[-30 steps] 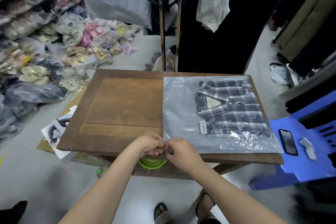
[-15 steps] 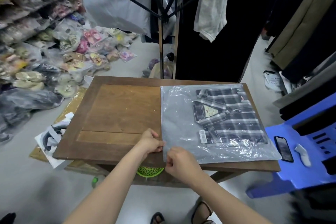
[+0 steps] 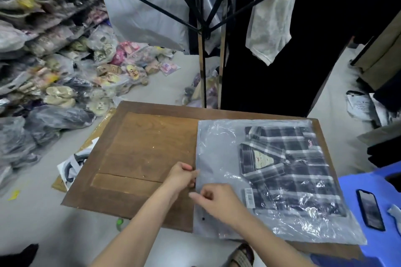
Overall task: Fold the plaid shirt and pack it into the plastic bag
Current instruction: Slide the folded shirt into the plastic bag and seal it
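Note:
The folded plaid shirt (image 3: 288, 169), dark with white stripes, lies inside the clear plastic bag (image 3: 219, 149) on the right half of the wooden table (image 3: 141, 147). Its collar label faces up and a barcode tag shows at the near left. My left hand (image 3: 181, 176) pinches the bag's left edge about midway along it. My right hand (image 3: 217, 200) pinches the same edge a little nearer to me, fingers closed on the plastic.
A blue plastic stool (image 3: 368, 201) at the right holds a black phone (image 3: 370, 210). Bagged slippers (image 3: 65, 76) pile on the floor at the left. A clothes rack (image 3: 202, 34) with hanging garments stands behind the table. Paper and cardboard (image 3: 71, 165) lie by the table's left side.
Both hands have moved up along the bag's left edge, away from its near corner. The camera has moved closer and tilted, so the table looks larger.

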